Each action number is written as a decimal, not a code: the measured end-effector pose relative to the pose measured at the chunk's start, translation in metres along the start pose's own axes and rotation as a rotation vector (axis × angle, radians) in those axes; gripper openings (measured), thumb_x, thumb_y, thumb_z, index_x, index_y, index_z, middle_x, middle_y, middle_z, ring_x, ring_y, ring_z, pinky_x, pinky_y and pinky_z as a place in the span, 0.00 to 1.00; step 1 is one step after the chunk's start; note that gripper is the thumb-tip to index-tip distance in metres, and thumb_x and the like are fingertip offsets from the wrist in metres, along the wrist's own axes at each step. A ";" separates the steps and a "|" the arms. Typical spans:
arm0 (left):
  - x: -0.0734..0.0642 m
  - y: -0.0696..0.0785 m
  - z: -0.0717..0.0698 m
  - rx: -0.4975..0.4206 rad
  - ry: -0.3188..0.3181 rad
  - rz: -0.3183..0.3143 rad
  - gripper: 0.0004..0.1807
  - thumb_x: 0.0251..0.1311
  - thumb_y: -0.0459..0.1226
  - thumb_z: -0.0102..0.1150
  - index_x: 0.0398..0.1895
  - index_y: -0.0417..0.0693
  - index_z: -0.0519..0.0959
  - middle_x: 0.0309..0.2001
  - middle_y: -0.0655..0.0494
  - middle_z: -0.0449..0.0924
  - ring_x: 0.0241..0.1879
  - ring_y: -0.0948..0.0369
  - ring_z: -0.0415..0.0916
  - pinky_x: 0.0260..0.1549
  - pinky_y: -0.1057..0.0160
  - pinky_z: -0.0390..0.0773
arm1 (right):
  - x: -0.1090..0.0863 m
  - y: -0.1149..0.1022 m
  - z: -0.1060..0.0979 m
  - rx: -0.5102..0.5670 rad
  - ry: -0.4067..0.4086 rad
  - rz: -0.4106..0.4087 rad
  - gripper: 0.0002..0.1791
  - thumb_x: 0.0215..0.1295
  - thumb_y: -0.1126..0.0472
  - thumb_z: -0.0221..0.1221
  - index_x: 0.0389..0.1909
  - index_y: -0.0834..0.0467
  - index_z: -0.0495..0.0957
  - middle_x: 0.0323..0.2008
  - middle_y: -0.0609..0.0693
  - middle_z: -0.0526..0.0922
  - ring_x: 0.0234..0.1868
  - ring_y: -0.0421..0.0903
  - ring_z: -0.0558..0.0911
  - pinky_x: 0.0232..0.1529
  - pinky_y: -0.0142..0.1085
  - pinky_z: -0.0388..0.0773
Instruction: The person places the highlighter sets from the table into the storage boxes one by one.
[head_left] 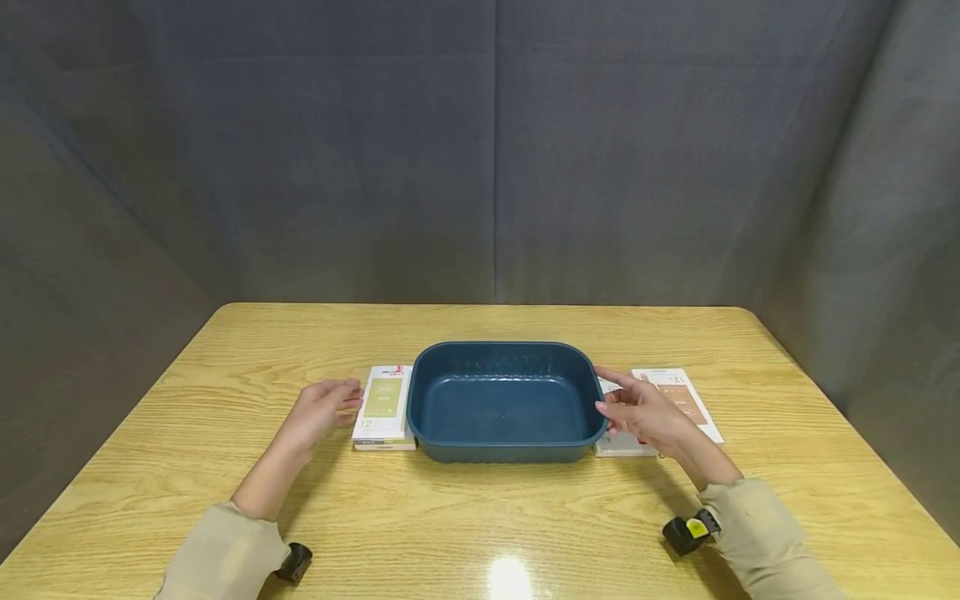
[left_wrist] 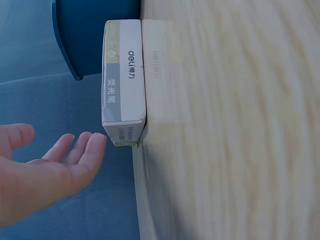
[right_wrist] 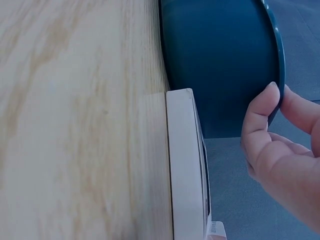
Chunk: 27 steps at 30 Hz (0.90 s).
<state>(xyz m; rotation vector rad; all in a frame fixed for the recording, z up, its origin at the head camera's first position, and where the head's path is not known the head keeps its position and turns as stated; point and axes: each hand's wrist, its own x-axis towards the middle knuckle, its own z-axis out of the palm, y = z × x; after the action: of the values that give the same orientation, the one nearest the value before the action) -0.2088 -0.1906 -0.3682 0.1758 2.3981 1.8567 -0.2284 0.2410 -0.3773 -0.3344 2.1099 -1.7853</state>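
A dark blue plastic basin [head_left: 504, 402], with nothing inside, stands in the middle of the table. At its right end, my right hand [head_left: 647, 414] pinches the rim between thumb and fingers, as the right wrist view shows with the hand [right_wrist: 285, 145] at the basin wall [right_wrist: 220, 55]. My left hand [head_left: 324, 410] hovers with relaxed fingers by a white box with a green panel [head_left: 384, 402]. In the left wrist view the fingers [left_wrist: 90, 155] come close to that Deli highlighter box [left_wrist: 131, 70]; whether they touch it I cannot tell.
Right of the basin lie a white box [head_left: 622, 447], partly under my right hand, and a white pack with a brown panel [head_left: 686, 402]. The wooden table [head_left: 465, 525] carries everything. Grey curtains [head_left: 360, 167] hang behind and at both sides.
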 end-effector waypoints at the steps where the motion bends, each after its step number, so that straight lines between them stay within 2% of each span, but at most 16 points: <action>1: 0.000 -0.001 0.000 0.000 -0.001 0.002 0.25 0.69 0.37 0.33 0.57 0.19 0.55 0.54 0.27 0.59 0.54 0.39 0.60 0.51 0.47 0.63 | 0.000 0.000 0.000 0.000 0.000 0.000 0.36 0.63 0.64 0.54 0.68 0.63 0.46 0.32 0.52 0.68 0.21 0.40 0.76 0.10 0.27 0.54; 6: 0.002 -0.003 0.000 0.007 -0.010 0.008 0.26 0.69 0.37 0.34 0.57 0.19 0.54 0.54 0.27 0.59 0.54 0.39 0.59 0.50 0.47 0.64 | -0.001 -0.001 0.000 0.003 0.002 -0.004 0.36 0.62 0.64 0.54 0.68 0.63 0.47 0.32 0.52 0.68 0.21 0.40 0.77 0.10 0.27 0.54; 9: 0.002 -0.003 -0.001 0.000 -0.048 -0.007 0.27 0.69 0.38 0.34 0.58 0.19 0.52 0.54 0.26 0.57 0.54 0.38 0.58 0.49 0.45 0.64 | -0.001 -0.002 0.000 0.002 0.004 0.000 0.37 0.62 0.64 0.54 0.68 0.63 0.47 0.32 0.52 0.68 0.21 0.40 0.77 0.10 0.26 0.54; 13: 0.002 -0.005 -0.001 -0.090 -0.093 -0.073 0.29 0.69 0.39 0.34 0.59 0.18 0.48 0.56 0.26 0.54 0.56 0.37 0.55 0.50 0.44 0.63 | -0.001 -0.002 0.001 0.004 0.003 0.007 0.37 0.62 0.64 0.54 0.68 0.63 0.47 0.32 0.52 0.68 0.21 0.40 0.77 0.10 0.26 0.55; 16: 0.005 -0.007 -0.001 -0.146 -0.100 -0.127 0.30 0.69 0.41 0.35 0.59 0.19 0.49 0.55 0.27 0.55 0.55 0.39 0.56 0.47 0.47 0.67 | -0.001 -0.002 0.001 0.006 0.002 0.008 0.37 0.62 0.64 0.54 0.68 0.63 0.46 0.32 0.52 0.68 0.20 0.40 0.76 0.10 0.27 0.55; 20: 0.006 -0.008 0.001 -0.138 -0.098 -0.172 0.32 0.68 0.44 0.35 0.59 0.20 0.50 0.55 0.29 0.56 0.54 0.42 0.57 0.40 0.53 0.71 | -0.001 -0.002 0.001 0.003 0.002 0.009 0.37 0.62 0.64 0.54 0.68 0.63 0.47 0.32 0.52 0.68 0.20 0.40 0.76 0.10 0.27 0.55; 23: 0.007 -0.008 0.001 -0.125 -0.091 -0.190 0.34 0.67 0.46 0.37 0.60 0.20 0.51 0.55 0.30 0.58 0.52 0.45 0.60 0.38 0.54 0.70 | -0.001 -0.002 0.001 0.004 -0.003 0.009 0.37 0.62 0.65 0.54 0.68 0.63 0.46 0.31 0.52 0.69 0.20 0.40 0.76 0.10 0.26 0.55; 27: 0.007 -0.007 0.002 -0.113 -0.094 -0.183 0.34 0.66 0.47 0.38 0.58 0.20 0.54 0.54 0.31 0.61 0.49 0.46 0.64 0.38 0.54 0.71 | -0.001 -0.002 0.001 0.007 -0.005 -0.001 0.37 0.62 0.65 0.54 0.68 0.64 0.46 0.31 0.52 0.69 0.20 0.40 0.76 0.10 0.26 0.55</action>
<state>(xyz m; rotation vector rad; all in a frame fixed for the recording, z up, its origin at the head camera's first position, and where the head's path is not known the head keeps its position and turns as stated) -0.2159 -0.1894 -0.3751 0.0322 2.1623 1.8508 -0.2272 0.2401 -0.3754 -0.3383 2.1001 -1.7901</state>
